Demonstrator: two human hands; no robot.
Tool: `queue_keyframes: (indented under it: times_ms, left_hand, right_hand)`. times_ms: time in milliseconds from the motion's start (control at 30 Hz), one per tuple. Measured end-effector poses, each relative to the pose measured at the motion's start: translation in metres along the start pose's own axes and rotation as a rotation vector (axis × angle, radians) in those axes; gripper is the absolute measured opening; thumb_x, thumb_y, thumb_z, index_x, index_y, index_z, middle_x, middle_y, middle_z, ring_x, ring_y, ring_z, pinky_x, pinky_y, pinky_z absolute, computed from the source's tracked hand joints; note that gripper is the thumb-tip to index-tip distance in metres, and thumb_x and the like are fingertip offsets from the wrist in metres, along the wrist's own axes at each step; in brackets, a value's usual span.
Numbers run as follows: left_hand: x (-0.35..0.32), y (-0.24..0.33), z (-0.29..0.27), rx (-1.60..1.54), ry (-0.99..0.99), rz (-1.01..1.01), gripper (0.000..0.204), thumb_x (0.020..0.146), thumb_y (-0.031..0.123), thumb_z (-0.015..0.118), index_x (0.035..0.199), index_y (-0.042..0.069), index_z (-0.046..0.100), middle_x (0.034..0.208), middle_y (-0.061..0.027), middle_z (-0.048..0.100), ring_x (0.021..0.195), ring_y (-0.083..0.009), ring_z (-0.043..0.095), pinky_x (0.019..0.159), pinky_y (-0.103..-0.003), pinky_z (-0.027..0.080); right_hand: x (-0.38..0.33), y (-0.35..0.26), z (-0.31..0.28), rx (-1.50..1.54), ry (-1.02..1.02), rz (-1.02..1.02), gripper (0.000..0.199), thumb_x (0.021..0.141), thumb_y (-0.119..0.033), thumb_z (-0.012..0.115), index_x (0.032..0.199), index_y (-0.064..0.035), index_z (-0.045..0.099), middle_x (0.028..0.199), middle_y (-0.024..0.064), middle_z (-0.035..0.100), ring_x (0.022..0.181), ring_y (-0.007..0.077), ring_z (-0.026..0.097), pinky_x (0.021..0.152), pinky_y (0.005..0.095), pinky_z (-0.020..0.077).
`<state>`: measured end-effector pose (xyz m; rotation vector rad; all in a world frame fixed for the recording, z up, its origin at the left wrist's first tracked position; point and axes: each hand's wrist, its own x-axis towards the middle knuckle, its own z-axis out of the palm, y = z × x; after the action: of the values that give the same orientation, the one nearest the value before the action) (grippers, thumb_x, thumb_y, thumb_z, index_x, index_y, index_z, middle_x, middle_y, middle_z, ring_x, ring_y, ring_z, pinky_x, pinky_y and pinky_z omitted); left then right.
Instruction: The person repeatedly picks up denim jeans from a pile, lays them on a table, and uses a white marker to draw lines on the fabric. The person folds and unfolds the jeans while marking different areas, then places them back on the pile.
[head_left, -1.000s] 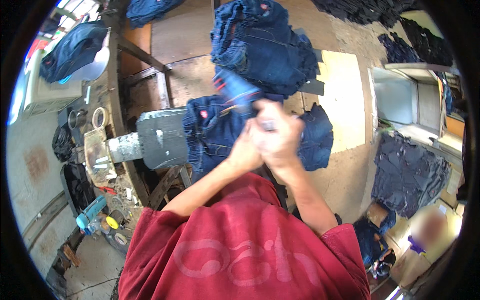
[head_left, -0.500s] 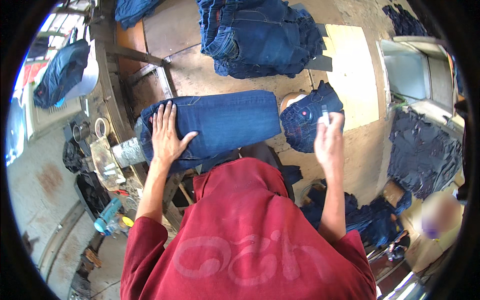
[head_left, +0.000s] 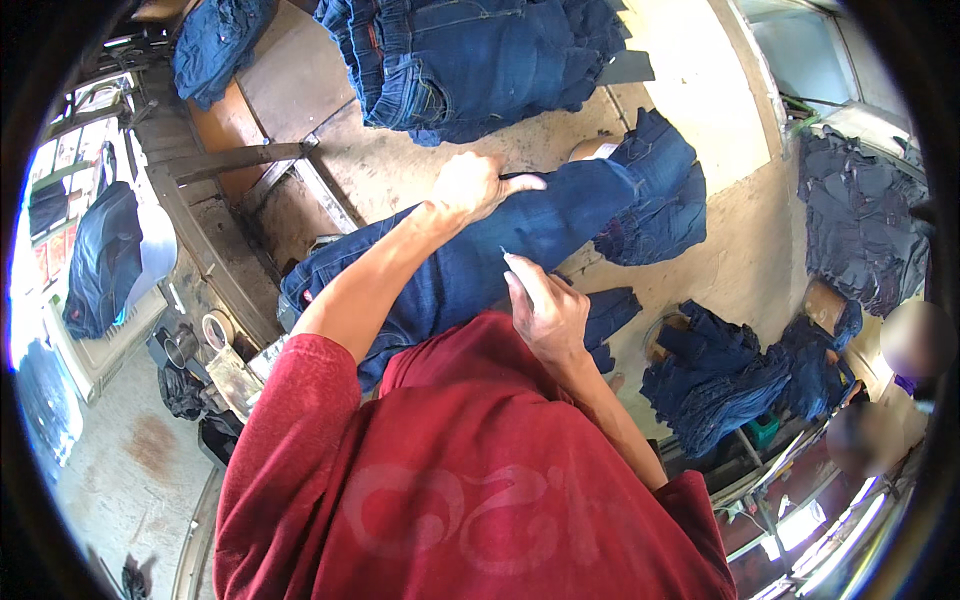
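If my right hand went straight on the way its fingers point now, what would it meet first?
Most likely the dark blue denim jeans lying just ahead of your right hand, whose fingers point toward the picture's upper left. Depth is unclear; contact is possible.

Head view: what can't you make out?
In the head view:
Tool in the right hand: mostly hidden by that hand, kind unclear.
Left hand: fingertips curled out of sight behind it.
Jeans: partly covered by the left forearm.
Upper denim pile: cut off by the top edge.
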<state>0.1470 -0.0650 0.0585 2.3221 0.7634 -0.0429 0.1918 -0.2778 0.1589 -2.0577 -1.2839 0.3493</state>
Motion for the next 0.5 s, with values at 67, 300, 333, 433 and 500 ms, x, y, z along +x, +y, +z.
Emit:
queue_keyframes:
  times_ms: [67, 300, 333, 433, 500]
  left_hand:
    - [0.012, -0.011, 0.000, 0.061, -0.070, 0.117, 0.078, 0.094, 0.078, 0.062, 0.075, 0.004, 0.072, 0.068, -0.0224, 0.070, 0.071, -0.0438, 0.075, 0.068, -0.051, 0.061]
    - [0.028, -0.021, -0.008, 0.081, 0.027, 0.150, 0.067, 0.102, 0.072, 0.058, 0.104, 0.007, 0.076, 0.060, -0.0197, 0.068, 0.056, -0.0373, 0.073, 0.056, -0.047, 0.060]
    - [0.026, -0.021, -0.008, 0.093, 0.042, 0.122, 0.058, 0.104, 0.062, 0.062, 0.123, 0.008, 0.069, 0.063, -0.0209, 0.069, 0.057, -0.0388, 0.073, 0.056, -0.049, 0.059]
    - [0.021, -0.018, -0.007, 0.009, 0.200, 0.158, 0.051, 0.103, 0.054, 0.068, 0.125, 0.008, 0.066, 0.065, -0.0224, 0.070, 0.059, -0.0411, 0.073, 0.056, -0.051, 0.059]
    - [0.022, -0.019, -0.005, -0.075, 0.165, 0.139, 0.049, 0.103, 0.049, 0.070, 0.128, 0.007, 0.063, 0.065, -0.0231, 0.070, 0.060, -0.0426, 0.072, 0.057, -0.053, 0.058]
  right_hand:
    - [0.004, 0.002, 0.014, -0.067, 0.040, -0.036, 0.024, 0.093, -0.012, 0.079, 0.116, -0.0096, 0.079, 0.082, 0.0047, 0.078, 0.062, 0.0225, 0.071, 0.057, 0.0349, 0.0560]
    - [0.028, -0.004, 0.048, -0.201, 0.025, -0.010, 0.025, 0.089, -0.012, 0.080, 0.114, -0.0114, 0.080, 0.071, 0.0001, 0.070, 0.054, 0.0182, 0.064, 0.053, 0.0329, 0.0520]
    - [0.032, -0.005, 0.053, -0.226, 0.021, -0.018, 0.025, 0.089, -0.013, 0.080, 0.114, -0.0117, 0.080, 0.070, -0.0003, 0.069, 0.054, 0.0181, 0.063, 0.052, 0.0329, 0.0518]
    - [0.041, -0.002, 0.066, -0.290, -0.028, -0.019, 0.026, 0.090, -0.017, 0.078, 0.116, -0.0124, 0.079, 0.070, -0.0002, 0.068, 0.054, 0.0191, 0.063, 0.052, 0.0347, 0.0519]
    - [0.037, -0.002, 0.066, -0.345, -0.138, 0.025, 0.027, 0.090, -0.018, 0.078, 0.117, -0.0128, 0.078, 0.070, 0.0002, 0.068, 0.055, 0.0199, 0.064, 0.053, 0.0361, 0.0524]
